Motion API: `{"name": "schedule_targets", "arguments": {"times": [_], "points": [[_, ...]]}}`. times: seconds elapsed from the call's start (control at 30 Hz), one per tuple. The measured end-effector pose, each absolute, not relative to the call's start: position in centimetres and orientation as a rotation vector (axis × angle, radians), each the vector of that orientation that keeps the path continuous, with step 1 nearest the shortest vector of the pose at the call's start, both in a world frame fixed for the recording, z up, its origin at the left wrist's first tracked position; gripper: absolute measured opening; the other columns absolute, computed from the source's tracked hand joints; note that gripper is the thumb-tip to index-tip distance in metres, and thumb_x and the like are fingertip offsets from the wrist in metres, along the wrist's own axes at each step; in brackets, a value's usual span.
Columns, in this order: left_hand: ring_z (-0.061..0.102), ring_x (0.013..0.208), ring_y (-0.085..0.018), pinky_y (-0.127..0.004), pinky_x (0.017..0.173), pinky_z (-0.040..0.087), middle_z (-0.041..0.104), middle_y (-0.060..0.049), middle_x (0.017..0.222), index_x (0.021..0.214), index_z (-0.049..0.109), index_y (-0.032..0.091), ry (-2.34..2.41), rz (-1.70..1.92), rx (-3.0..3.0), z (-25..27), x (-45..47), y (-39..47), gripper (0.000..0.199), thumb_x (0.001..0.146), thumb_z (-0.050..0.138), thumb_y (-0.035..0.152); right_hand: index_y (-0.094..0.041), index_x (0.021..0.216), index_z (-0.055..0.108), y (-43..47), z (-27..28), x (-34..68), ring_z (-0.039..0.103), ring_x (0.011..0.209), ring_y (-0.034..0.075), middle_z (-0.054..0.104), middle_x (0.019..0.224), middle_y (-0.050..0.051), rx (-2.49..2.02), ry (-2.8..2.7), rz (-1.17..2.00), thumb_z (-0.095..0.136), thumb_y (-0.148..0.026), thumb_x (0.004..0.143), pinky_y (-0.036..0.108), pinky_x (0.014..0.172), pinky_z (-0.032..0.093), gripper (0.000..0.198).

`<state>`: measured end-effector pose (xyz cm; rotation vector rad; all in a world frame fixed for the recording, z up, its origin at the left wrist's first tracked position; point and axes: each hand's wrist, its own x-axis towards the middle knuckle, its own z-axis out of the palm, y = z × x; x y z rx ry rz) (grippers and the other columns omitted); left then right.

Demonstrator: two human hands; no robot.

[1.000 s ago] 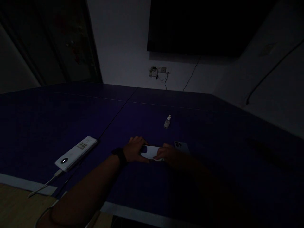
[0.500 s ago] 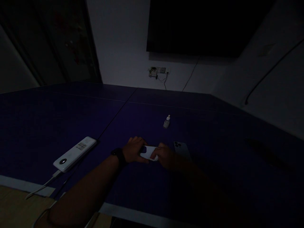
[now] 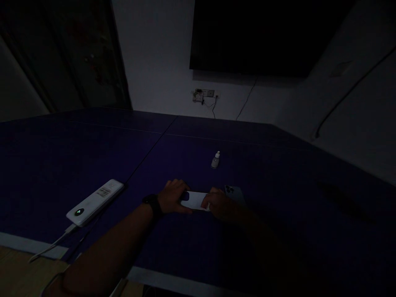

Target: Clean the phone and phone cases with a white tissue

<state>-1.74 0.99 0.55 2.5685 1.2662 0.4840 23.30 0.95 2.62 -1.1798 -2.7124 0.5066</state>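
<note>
A pale phone case (image 3: 194,199) with a dark camera cutout lies low over the table, its long side running left to right. My left hand (image 3: 173,197), with a black watch at the wrist, grips the case's left end between thumb and fingers. At the right end, my right hand (image 3: 216,203) is closed, its curled fingers pressed on the pale surface. A small white bit shows under those fingers, too dim to make out. Just behind the right hand lies a bluish phone (image 3: 235,194) with its camera lenses up, partly hidden by the hand.
A small clear bottle (image 3: 215,161) with a white top stands beyond the hands on the dark blue table (image 3: 148,144). To the left lies a white power bank (image 3: 95,203) with a lit display and a white cable (image 3: 51,246). A dark screen (image 3: 247,37) hangs on the wall.
My right hand has slid slightly right along the phone case, baring more of its surface. My left hand keeps its grip. The view has shifted slightly.
</note>
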Motion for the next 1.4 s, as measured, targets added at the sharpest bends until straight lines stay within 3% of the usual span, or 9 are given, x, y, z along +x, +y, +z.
{"name": "schedule_targets", "arguments": {"times": [0.27, 0.43, 0.6, 0.7, 0.93, 1.13, 1.4], "points": [[0.052, 0.106, -0.03, -0.039, 0.086, 0.035, 0.06, -0.007, 0.119, 0.118, 0.054, 0.025, 1.272, 0.461, 2.58, 0.5, -1.7, 1.0, 0.072, 0.067, 0.079, 0.068, -0.02, 0.116, 0.069, -0.3, 1.0, 19.0, 0.058, 0.111, 0.022, 0.068, 0.114, 0.008, -0.716, -2.706, 0.506, 0.049, 0.001, 0.08, 0.04, 0.102, 0.041, 0.046], [0.053, 0.105, -0.03, -0.038, 0.085, 0.036, 0.061, -0.007, 0.115, 0.118, 0.055, 0.024, 1.276, 0.449, 2.557, 0.6, -1.6, 1.0, 0.073, 0.066, 0.08, 0.068, -0.019, 0.107, 0.073, 0.6, 1.5, 22.8, 0.06, 0.109, 0.022, 0.07, 0.113, 0.009, -0.799, -2.795, 0.398, 0.046, 0.0, 0.079, 0.042, 0.103, 0.041, 0.043], [0.053, 0.104, -0.03, -0.038, 0.084, 0.036, 0.061, -0.007, 0.116, 0.116, 0.055, 0.024, 1.263, 0.461, 2.554, 0.6, -1.6, 1.0, 0.073, 0.066, 0.078, 0.072, -0.014, 0.126, 0.065, 0.3, 2.4, 22.1, 0.057, 0.1, 0.024, 0.066, 0.116, 0.012, -0.929, -2.863, 0.222, 0.046, -0.001, 0.08, 0.038, 0.09, 0.047, 0.052], [0.053, 0.105, -0.03, -0.038, 0.084, 0.036, 0.061, -0.007, 0.117, 0.117, 0.054, 0.024, 1.263, 0.471, 2.55, 0.6, -1.6, 1.0, 0.073, 0.067, 0.077, 0.072, -0.01, 0.131, 0.06, 0.2, 2.6, 20.7, 0.053, 0.099, 0.026, 0.063, 0.116, 0.014, -1.066, -2.832, 0.115, 0.047, -0.003, 0.081, 0.04, 0.091, 0.045, 0.052], [0.053, 0.103, -0.029, -0.038, 0.082, 0.035, 0.062, -0.006, 0.114, 0.115, 0.055, 0.024, 1.27, 0.451, 2.566, 0.6, -1.6, 1.0, 0.072, 0.066, 0.08, 0.07, -0.017, 0.122, 0.066, -0.3, 2.3, 21.4, 0.054, 0.099, 0.023, 0.063, 0.11, 0.01, -0.758, -2.872, 0.294, 0.047, -0.005, 0.085, 0.038, 0.094, 0.043, 0.044], [0.053, 0.103, -0.03, -0.037, 0.082, 0.037, 0.061, -0.007, 0.114, 0.116, 0.056, 0.022, 1.281, 0.456, 2.565, 0.6, -1.7, 1.0, 0.075, 0.065, 0.079, 0.072, -0.011, 0.123, 0.064, 0.4, 2.2, 20.8, 0.052, 0.096, 0.024, 0.062, 0.108, 0.012, -1.029, -2.809, 0.099, 0.049, -0.008, 0.084, 0.039, 0.093, 0.043, 0.042], [0.053, 0.104, -0.03, -0.04, 0.087, 0.038, 0.06, -0.007, 0.114, 0.115, 0.058, 0.024, 1.261, 0.466, 2.541, 0.8, -1.8, 1.0, 0.072, 0.066, 0.076, 0.075, -0.018, 0.109, 0.073, 0.3, 2.3, 23.6, 0.062, 0.094, 0.021, 0.069, 0.1, 0.009, -0.977, -2.695, 0.274, 0.048, -0.006, 0.084, 0.035, 0.087, 0.048, 0.037]]}}
